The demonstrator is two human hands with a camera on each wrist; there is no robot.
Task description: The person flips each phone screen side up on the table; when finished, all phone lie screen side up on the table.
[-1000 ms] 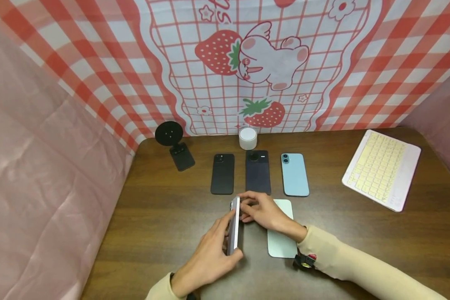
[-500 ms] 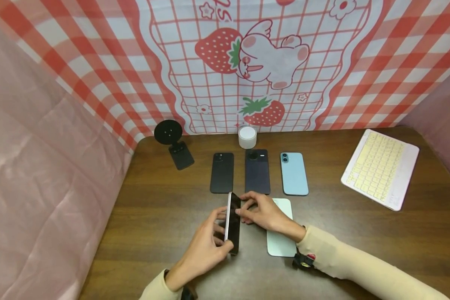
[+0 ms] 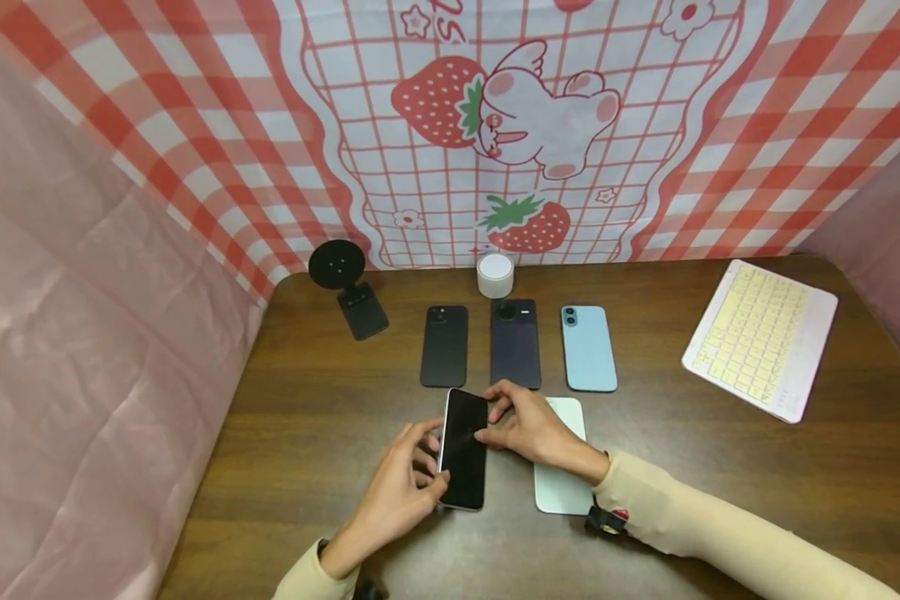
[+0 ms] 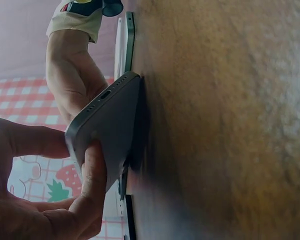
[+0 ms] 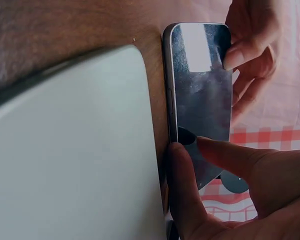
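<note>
Two hands' grips pinch the phone [image 3: 463,447] between them, left [image 3: 401,483], right [image 3: 528,429]

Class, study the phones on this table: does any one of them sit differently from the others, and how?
Yes. The phone in both hands is screen up and tilted, its left edge lifted off the table by the left hand; the right hand touches its screen. The three phones in the row lie flat, backs up.
</note>
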